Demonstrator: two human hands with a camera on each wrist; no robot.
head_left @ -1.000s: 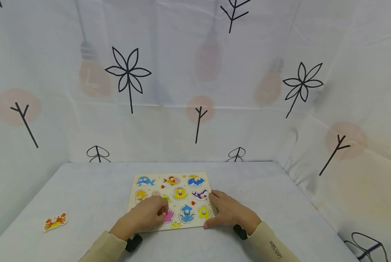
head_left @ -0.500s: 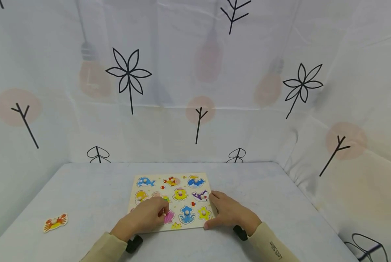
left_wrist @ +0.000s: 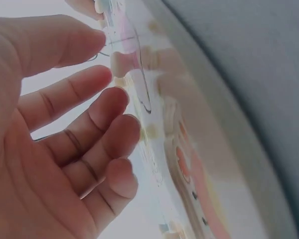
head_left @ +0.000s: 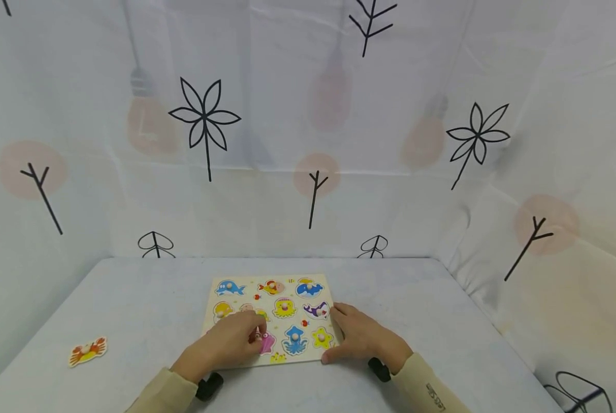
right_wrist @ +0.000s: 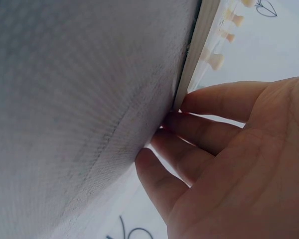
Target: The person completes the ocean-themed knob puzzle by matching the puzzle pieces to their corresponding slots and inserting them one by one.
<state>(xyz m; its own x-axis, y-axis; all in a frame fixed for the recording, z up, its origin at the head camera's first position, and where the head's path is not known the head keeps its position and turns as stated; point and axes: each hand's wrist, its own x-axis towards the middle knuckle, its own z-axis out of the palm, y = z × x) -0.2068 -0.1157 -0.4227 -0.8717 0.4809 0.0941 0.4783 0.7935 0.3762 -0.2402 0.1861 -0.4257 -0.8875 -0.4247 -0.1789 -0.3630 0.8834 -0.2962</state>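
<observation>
A wooden peg puzzle board (head_left: 308,353) lies on the table, filled with sea-animal pieces that carry small knobs. My left hand (head_left: 230,338) is over its lower left part, at a pink piece (head_left: 268,343). In the left wrist view, thumb and index fingertips stand apart right at a knob (left_wrist: 120,64), the other fingers loosely bent. Below them a reddish-orange piece (left_wrist: 209,191) sits raised on the board. My right hand (head_left: 365,332) rests at the board's right edge, thumb at the near corner. The right wrist view shows its fingertips (right_wrist: 189,102) against the board's side and the table.
A red-and-yellow crab piece (head_left: 88,351) with a knob lies by itself on the white table (head_left: 148,310), left of the board. White cloth walls (head_left: 266,218) with black line drawings stand behind and at both sides.
The pink piece has turned slightly under my left fingers. The right hand stays at the board's edge, and the head view has tilted up a little.
</observation>
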